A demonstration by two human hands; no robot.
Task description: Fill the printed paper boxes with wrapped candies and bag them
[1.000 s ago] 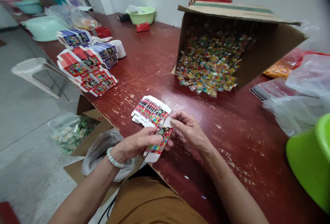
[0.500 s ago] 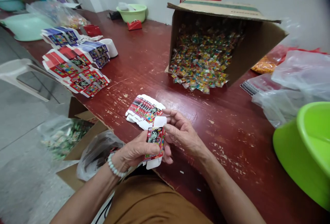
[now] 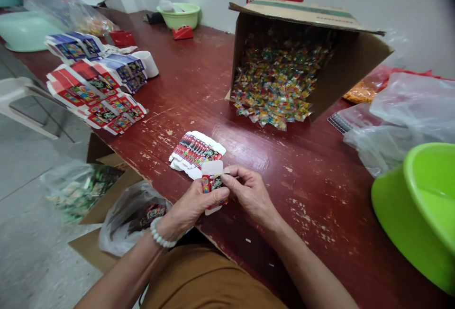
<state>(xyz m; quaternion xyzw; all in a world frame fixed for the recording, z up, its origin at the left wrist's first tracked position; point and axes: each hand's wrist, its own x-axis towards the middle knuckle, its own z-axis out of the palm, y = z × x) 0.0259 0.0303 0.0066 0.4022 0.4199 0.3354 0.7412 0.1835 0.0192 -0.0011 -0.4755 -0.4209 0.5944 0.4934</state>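
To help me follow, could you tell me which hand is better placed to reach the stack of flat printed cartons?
Probably the right hand: it only pinches the carton with its fingertips, near the stack, while the left hand holds the carton's lower part.

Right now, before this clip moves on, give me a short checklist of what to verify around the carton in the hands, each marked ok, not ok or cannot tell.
Grip: ok. The small printed paper carton is pinched between the left hand and the right hand.
Carton shape: cannot tell. The fingers hide most of it; a white end flap stands up.
Flat blanks: ok. The fanned stack of printed carton blanks lies on the red wooden table just ahead of the hands.
Other cartons: ok. The red and blue printed cartons sit piled at the table's left.
Sweets: not ok. Wrapped sweets spill past the mouth of the tipped cardboard box.
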